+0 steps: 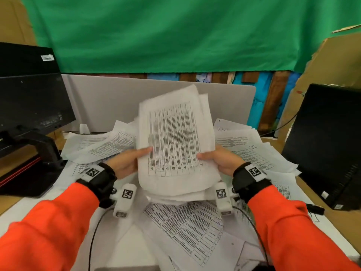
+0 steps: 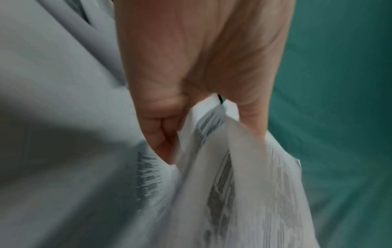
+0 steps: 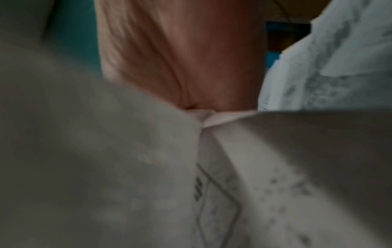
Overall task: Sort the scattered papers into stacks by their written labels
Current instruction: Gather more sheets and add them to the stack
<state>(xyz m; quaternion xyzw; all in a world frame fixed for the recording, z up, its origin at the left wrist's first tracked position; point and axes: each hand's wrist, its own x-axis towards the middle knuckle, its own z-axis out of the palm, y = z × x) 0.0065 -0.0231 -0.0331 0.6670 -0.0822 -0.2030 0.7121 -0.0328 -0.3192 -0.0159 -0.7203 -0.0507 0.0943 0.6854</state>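
Observation:
A thick bundle of printed sheets (image 1: pixel 175 141) with tables of text stands raised and tilted above the desk, blurred by motion. My left hand (image 1: pixel 130 160) grips its left edge, thumb on the front. My right hand (image 1: pixel 218 158) grips its right edge the same way. In the left wrist view my left hand (image 2: pixel 191 83) has its fingers curled round the sheets (image 2: pixel 244 184). The right wrist view is mostly filled by blurred paper (image 3: pixel 275 167) under my right hand (image 3: pixel 191 67). More printed sheets lie scattered on the desk: a spread at left (image 1: pixel 101 145), another at right (image 1: pixel 252 151), and some in front (image 1: pixel 187 225).
A black monitor (image 1: pixel 29 94) on a stand is at the left, and a second black monitor (image 1: pixel 328 145) leans at the right. A grey divider panel (image 1: pixel 109 100) stands behind the papers, with a green cloth (image 1: pixel 175 32) above. Cardboard (image 1: pixel 332 61) rises at the right.

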